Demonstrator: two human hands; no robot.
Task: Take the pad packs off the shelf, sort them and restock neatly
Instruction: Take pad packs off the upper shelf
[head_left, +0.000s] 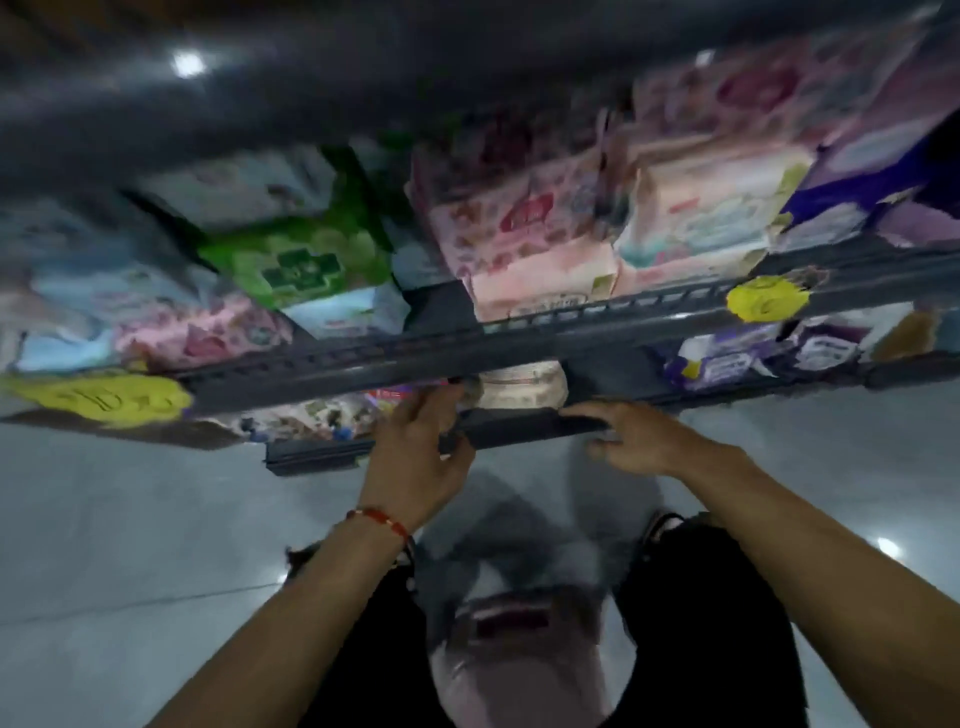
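Two hands up at the shelving, whole view smeared by motion. Print on every pack unreadable; packs at 9 and 3 o'clock run off the frame.

My left hand (415, 447) reaches under the upper shelf rail (467, 353); its fingertips vanish behind that rail, so I cannot tell whether they hold anything. Thumb lies against the lower shelf edge (519, 428). Red thread bracelet (376, 519) on that wrist.

My right hand (631, 439) lies flat, fingers (584, 410) straight and stretched toward 9 o'clock along the lower shelf edge, touching it, gripping nothing.

Between the hands, at 12 o'clock from them, a pale pad pack (522, 387) sits on the lower shelf, top hidden by the rail. Just above it on the upper shelf: pink packs (524, 244), a green pack (301, 260) toward 10 o'clock, purple packs (883, 171) toward 2 o'clock (colours only, shapes blurred).

Yellow tags (768, 305) are stuck on the rail at 2 and 9 o'clock.

Open room: a dark gap between green and pink packs, and bare glossy floor (130, 519) on both sides at 8 and 4 o'clock. Dark trousers (701, 623) at 6 o'clock.
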